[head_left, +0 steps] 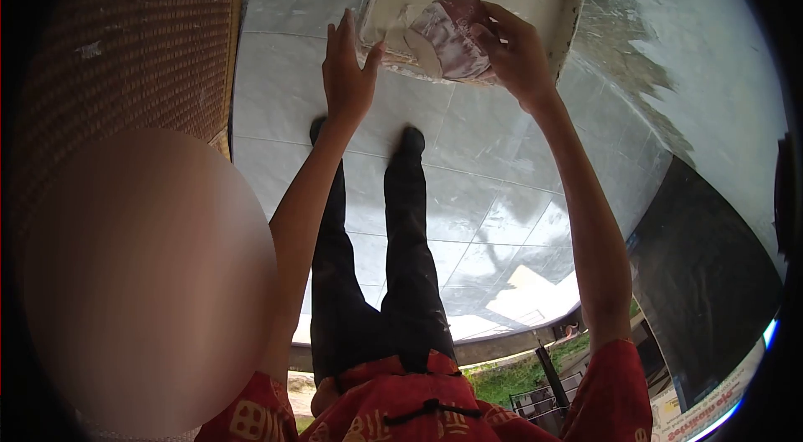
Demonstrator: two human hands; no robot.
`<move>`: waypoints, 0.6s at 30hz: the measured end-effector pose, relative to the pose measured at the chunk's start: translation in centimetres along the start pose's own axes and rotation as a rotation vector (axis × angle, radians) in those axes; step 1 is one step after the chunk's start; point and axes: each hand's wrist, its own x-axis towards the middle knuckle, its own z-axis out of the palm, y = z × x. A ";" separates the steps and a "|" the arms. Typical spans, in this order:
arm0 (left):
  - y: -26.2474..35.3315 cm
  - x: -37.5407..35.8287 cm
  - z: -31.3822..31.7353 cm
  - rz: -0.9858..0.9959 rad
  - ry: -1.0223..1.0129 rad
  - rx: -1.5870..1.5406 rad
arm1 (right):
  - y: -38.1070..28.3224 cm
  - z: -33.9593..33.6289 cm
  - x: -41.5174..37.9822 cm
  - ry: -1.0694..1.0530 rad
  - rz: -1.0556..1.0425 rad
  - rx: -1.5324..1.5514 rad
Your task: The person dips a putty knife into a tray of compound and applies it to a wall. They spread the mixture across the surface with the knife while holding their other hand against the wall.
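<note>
Over the tray (556,17), smeared piece (452,34) in right grip (493,36)

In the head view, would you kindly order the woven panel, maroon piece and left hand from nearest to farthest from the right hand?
1. Maroon piece: in the right hand's grip.
2. Left hand: to the left.
3. Woven panel: far left.

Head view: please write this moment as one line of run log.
right hand: holding white-smeared reddish piece over tray | left hand: open, near tray edge
</note>
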 end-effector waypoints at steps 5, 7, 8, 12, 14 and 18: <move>4.3 4.3 -4.4 0.195 0.090 0.058 | -6.6 -2.9 -2.5 -0.004 0.045 0.435; 7.0 6.4 -6.5 0.311 0.120 0.151 | -9.3 -4.5 -3.1 -0.007 -0.007 0.500; 8.6 7.5 -7.5 0.339 0.135 0.147 | -10.6 -5.3 -3.4 -0.010 -0.055 0.569; 15.7 10.9 -12.5 0.513 0.208 0.170 | -17.6 -8.6 -5.4 0.050 -0.198 0.726; 19.7 12.1 -15.5 0.581 0.245 0.170 | -21.3 -10.7 -6.9 0.082 -0.259 0.719; 27.2 13.9 -21.0 0.738 0.307 0.210 | -28.1 -14.6 -10.4 0.146 -0.373 0.819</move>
